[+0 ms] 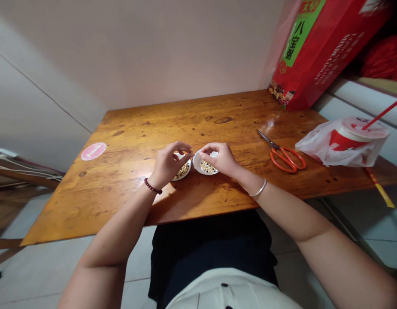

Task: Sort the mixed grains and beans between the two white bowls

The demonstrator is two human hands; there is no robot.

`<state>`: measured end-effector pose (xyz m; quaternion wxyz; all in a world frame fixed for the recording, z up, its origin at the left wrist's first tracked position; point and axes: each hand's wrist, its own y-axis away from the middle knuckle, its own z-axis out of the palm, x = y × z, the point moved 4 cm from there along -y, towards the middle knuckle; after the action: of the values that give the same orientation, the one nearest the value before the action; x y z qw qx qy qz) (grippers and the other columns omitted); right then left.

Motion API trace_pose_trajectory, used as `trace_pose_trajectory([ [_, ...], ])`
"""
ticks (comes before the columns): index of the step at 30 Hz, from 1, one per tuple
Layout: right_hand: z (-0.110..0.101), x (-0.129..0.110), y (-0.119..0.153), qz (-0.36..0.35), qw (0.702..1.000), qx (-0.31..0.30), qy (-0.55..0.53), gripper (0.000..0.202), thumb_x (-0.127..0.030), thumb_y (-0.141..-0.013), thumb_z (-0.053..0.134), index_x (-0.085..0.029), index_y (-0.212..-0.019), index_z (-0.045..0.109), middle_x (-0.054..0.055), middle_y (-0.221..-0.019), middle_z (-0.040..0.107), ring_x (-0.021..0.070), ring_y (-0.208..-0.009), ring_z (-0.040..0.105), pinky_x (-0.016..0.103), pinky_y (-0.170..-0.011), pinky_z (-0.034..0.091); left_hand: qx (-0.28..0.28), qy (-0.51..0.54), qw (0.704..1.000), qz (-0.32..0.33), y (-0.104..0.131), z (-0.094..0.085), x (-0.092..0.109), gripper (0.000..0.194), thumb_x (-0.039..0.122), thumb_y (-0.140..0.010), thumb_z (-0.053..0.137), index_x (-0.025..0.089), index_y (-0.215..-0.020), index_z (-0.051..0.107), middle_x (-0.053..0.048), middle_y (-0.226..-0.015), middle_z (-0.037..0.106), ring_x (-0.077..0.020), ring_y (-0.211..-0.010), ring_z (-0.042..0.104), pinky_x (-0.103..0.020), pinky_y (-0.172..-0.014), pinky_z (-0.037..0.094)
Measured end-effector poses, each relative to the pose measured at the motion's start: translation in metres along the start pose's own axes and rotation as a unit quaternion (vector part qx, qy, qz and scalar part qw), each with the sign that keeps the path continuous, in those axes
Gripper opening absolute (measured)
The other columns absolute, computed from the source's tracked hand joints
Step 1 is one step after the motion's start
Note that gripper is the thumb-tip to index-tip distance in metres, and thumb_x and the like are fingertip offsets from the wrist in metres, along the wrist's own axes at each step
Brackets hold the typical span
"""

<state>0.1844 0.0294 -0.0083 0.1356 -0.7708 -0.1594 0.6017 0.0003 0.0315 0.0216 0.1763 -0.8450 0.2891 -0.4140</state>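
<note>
Two small white bowls stand side by side near the table's front edge. The left bowl (189, 171) and the right bowl (196, 165) both hold pale, round beans (206, 166) with some black ones mixed in. Over the left bowl is my left hand (170, 162), thumb and forefinger brought together in a pinch and partly covering it. My right hand (220, 159) pinches above the right bowl, its fingertips close to those of my left. Whatever lies between the fingertips of either hand is too small to make out.
Orange-handled scissors (283, 158) lie right of the bowls on the wooden table (137, 137). Farther right, a red and white cup (349, 137) with a straw sits in a plastic bag. A red box (317, 56) stands at the back right; a round pink label (93, 151) lies left.
</note>
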Motion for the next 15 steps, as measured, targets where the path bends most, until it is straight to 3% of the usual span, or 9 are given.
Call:
trace_pose_trajectory([
  [15, -0.0002, -0.0013, 0.0007, 0.004, 1.000, -0.004, 0.003, 0.015, -0.031, -0.075, 0.069, -0.017, -0.075, 0.073, 0.005, -0.075, 0.075, 0.0162, -0.068, 0.067, 0.027, -0.065, 0.049, 0.001, 0.002, 1.000, 0.001, 0.0006, -0.0003, 0.0007, 0.018, 0.033, -0.086, 0.073, 0.020, -0.097, 0.067, -0.002, -0.088, 0.073, -0.0109, -0.075, 0.064, -0.020, -0.061, 0.051],
])
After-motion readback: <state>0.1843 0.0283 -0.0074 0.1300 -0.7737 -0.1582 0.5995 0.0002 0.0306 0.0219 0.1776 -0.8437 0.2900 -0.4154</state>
